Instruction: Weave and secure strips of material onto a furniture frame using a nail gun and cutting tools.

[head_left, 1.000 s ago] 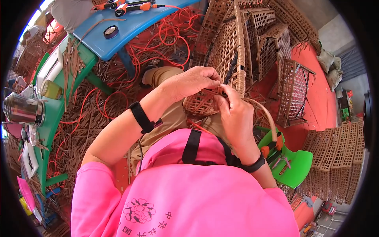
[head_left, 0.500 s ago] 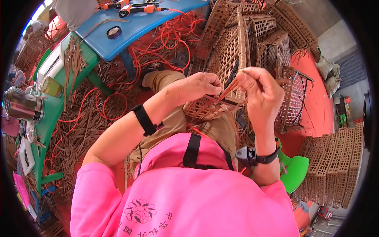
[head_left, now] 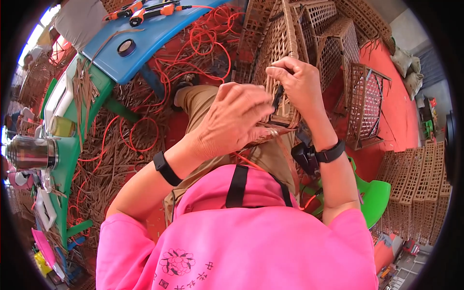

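A woven brown basket (head_left: pixel 273 53) with a thick wrapped edge leans in front of my knees. My right hand (head_left: pixel 300 86) is closed over that edge, thumb and forefinger at the near side; its other fingers are hidden. Below it, a black piece (head_left: pixel 278 96) shows against the basket's frame. My left hand (head_left: pixel 237 118) is beside the basket's near end, back upward, fingers apart and slightly blurred, holding nothing I can see. A thin brown strip (head_left: pixel 289 157) hangs down from the near end, past my left thumb.
A blue table (head_left: pixel 104 53) at the upper left bears orange tools (head_left: pixel 157 12) and a tape roll (head_left: pixel 126 47). Beside it, a green table (head_left: pixel 70 145) holds a metal pot (head_left: pixel 31 152). Red hose (head_left: pixel 212 41) tangles over floor strips. Stacked baskets (head_left: pixel 415 188) stand right.
The strips pinched between both hands are released. My left hand has opened and come nearer my body; my right hand has moved up and left onto the basket's edge.
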A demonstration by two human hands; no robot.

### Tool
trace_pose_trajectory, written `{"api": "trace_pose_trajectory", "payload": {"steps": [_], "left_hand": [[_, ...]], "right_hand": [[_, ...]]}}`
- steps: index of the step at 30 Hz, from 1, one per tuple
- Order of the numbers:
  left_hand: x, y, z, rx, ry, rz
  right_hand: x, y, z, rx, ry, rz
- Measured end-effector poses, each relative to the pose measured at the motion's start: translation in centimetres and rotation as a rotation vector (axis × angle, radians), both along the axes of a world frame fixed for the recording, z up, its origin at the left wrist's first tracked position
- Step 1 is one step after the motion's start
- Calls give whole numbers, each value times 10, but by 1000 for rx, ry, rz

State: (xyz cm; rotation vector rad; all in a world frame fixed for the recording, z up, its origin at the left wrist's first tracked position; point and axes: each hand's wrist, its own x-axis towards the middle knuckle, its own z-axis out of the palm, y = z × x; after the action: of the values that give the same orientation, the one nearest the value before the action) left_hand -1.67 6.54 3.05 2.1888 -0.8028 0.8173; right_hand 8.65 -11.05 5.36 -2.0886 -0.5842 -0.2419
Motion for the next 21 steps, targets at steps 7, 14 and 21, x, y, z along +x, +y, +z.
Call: {"api": "trace_pose_trajectory", "payload": {"steps": [7, 14, 21], "left_hand": [[2, -5, 9, 211, 31, -104], [10, 5, 20, 162, 401, -159], [34, 5, 28, 62, 1017, -347]], "right_hand": [[-5, -9, 9, -87, -121, 50], [-114, -23, 39, 161, -45, 215], [-133, -35, -7, -204, 106, 33]]}}
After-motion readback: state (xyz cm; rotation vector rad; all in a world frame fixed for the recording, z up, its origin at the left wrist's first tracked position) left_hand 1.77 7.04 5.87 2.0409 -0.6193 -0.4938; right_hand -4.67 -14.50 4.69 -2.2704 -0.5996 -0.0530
